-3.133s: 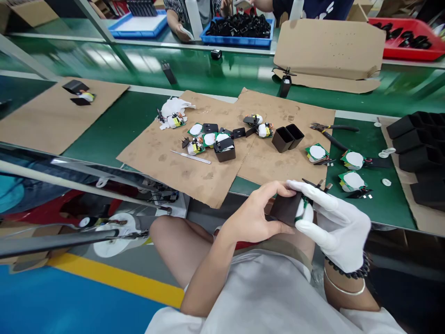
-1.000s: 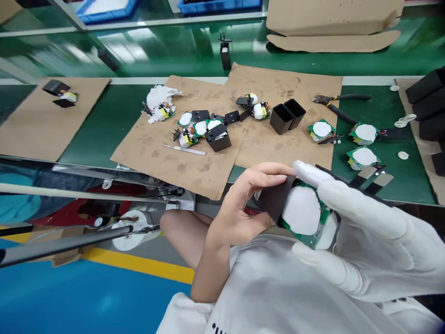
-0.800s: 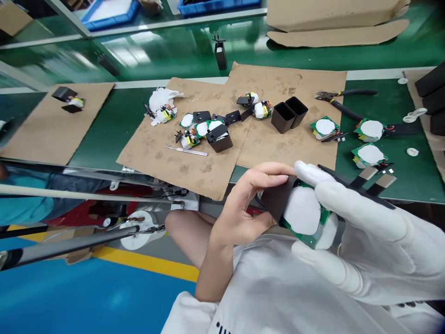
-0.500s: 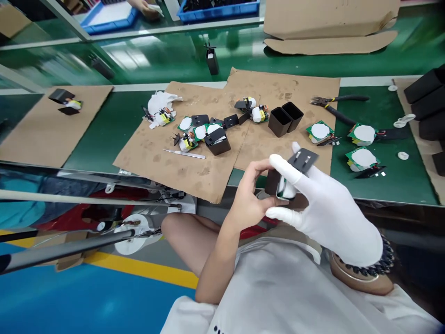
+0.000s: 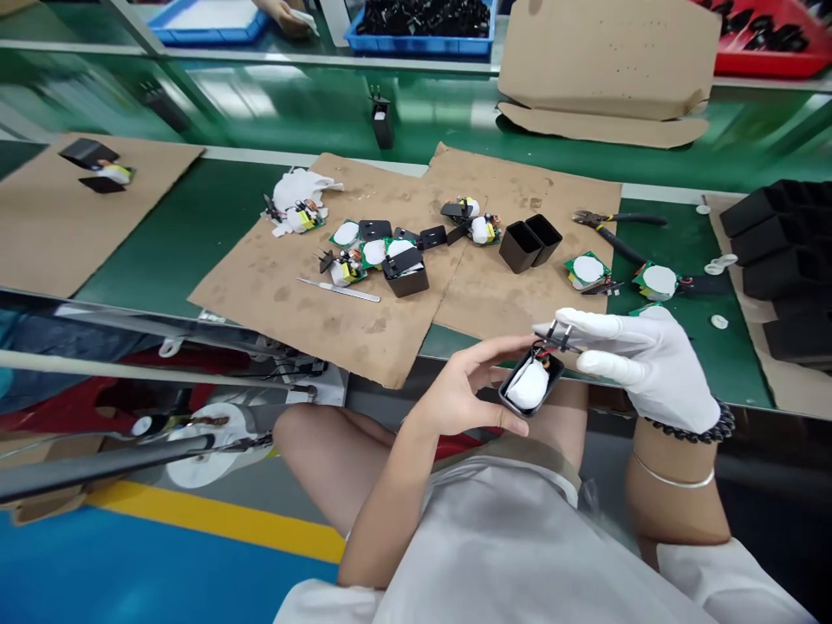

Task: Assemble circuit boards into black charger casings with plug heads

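Observation:
My left hand (image 5: 458, 390) is bare and wraps round a black plastic adapter case (image 5: 554, 380), its open end facing up. A white-topped circuit board (image 5: 528, 386) sits inside the case. Wires run from it to a black plug cover (image 5: 544, 334) with two metal pins, tilted at the case's far edge. My right hand (image 5: 656, 360), in a white glove, has its thumb and forefinger at either side of this plug cover, apparently pinching it. Beyond it, a circuit board (image 5: 658, 282) lies on the green bench, and another peeks out behind the glove.
Two black cases (image 5: 520, 246) stand on cardboard (image 5: 364, 338). Also there are tweezers (image 5: 339, 289) and several circuit boards. Pliers (image 5: 617, 234) lie to the right, stacked black cases (image 5: 773, 251) at far right. A co-worker's hand (image 5: 292, 19) shows behind the partition.
The case has turned so that its open end faces me. The plug cover has tipped, its pins now pointing another way. My right hand has moved right, its fingers straighter.

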